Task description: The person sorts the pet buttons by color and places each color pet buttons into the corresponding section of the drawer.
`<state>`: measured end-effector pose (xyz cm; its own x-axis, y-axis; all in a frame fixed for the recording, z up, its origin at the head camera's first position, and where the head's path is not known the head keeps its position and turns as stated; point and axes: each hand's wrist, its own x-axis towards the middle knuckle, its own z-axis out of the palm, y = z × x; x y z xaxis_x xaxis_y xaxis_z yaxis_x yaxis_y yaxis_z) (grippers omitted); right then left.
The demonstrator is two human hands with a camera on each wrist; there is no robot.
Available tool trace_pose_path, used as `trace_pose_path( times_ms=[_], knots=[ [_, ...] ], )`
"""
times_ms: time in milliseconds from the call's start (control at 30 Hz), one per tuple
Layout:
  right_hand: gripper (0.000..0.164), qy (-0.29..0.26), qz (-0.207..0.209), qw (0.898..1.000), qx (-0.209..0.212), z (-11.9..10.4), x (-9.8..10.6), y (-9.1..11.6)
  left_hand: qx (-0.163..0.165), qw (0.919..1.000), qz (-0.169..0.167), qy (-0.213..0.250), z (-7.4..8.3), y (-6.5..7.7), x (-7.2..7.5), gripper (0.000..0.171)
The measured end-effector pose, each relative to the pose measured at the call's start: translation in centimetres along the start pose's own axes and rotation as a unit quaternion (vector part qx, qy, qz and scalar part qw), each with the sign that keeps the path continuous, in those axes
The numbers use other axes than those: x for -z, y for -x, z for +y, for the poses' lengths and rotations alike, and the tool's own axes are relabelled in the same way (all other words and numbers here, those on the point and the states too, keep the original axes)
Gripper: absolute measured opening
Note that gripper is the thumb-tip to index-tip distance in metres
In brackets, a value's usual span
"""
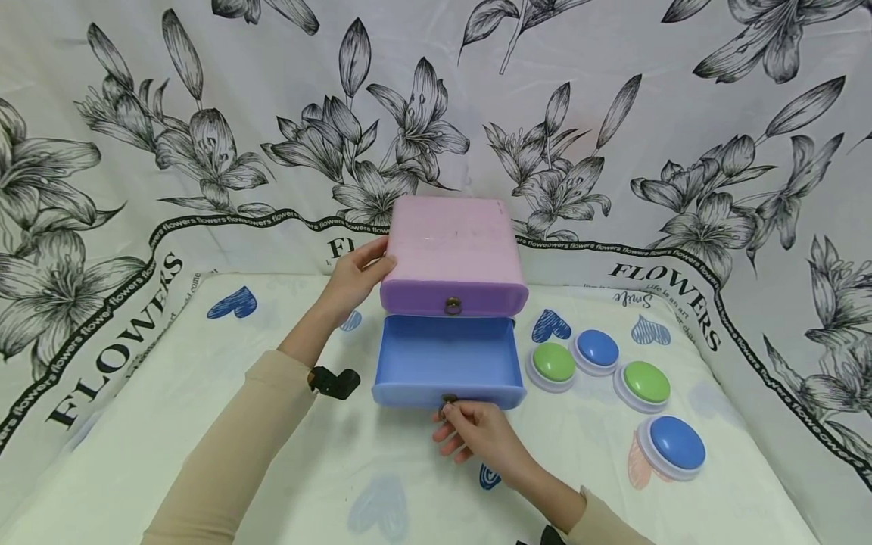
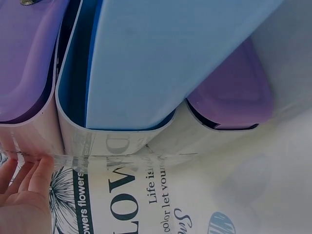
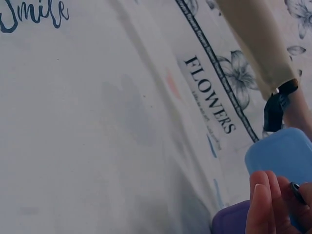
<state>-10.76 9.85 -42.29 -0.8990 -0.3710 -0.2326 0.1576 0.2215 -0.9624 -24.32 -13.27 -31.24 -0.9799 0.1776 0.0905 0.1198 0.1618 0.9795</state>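
A small drawer unit [image 1: 453, 238] with a pink top stands against the back cloth. Its upper purple drawer [image 1: 415, 298] is closed, while the blue drawer [image 1: 409, 395] below is pulled well out, its visible inside bare. The lowest purple drawer [image 2: 239, 97] shows in the left wrist view. My left hand [image 1: 357, 276] rests on the unit's left side, fingers extended against the wall. Thumb and index finger of my right hand [image 1: 487, 439] pinch the blue drawer's knob [image 1: 448, 398]; the other fingers hang loosely below it.
Right of the unit lie several round push buttons, among them a green button [image 1: 554, 362] and a blue button [image 1: 677, 443]. A heart-patterned white cloth [image 1: 286, 484] covers the table. Behind rises a flower-printed cloth [image 1: 545, 45].
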Motion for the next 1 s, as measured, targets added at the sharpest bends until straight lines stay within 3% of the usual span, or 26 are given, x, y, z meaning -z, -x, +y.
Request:
trace_pose_path(
  times_ms=[267,1000],
  knots=[
    [0.05,-0.002,-0.02,1.0,0.0,0.2,-0.1,1.0,0.001,1.0,0.002,0.001,0.0,0.0,0.1,0.056],
    [0.042,-0.018,-0.019,1.0,0.0,1.4,-1.0,2.6,-0.001,1.0,-0.001,-0.008,0.0,0.0,0.1,0.056]
  ],
)
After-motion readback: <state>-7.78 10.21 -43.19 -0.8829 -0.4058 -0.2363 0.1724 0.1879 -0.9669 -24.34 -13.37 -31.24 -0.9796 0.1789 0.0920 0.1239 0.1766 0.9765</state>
